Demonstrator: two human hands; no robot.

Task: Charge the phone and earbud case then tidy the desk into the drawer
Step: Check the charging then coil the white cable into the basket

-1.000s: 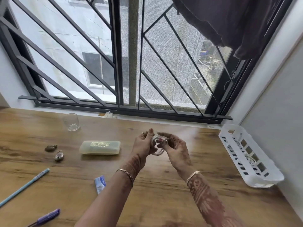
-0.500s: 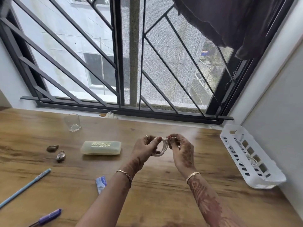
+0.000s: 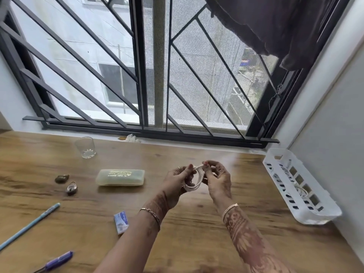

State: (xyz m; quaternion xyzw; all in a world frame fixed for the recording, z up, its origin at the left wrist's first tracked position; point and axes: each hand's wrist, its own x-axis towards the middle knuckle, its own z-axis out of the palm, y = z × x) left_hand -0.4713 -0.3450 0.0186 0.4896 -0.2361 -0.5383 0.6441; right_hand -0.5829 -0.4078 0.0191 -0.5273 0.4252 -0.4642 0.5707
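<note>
Our left hand and right hand still pinch the coiled white cable right of the green case, fingers clamped on it; the coil now stands more edge-on than before. Round that case we count one glass behind, two dark trinkets left, two pens and one packet nearer us, one basket far right.

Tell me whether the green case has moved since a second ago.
No. The green case lies where it was, at the same offset from the glass behind it.
</note>
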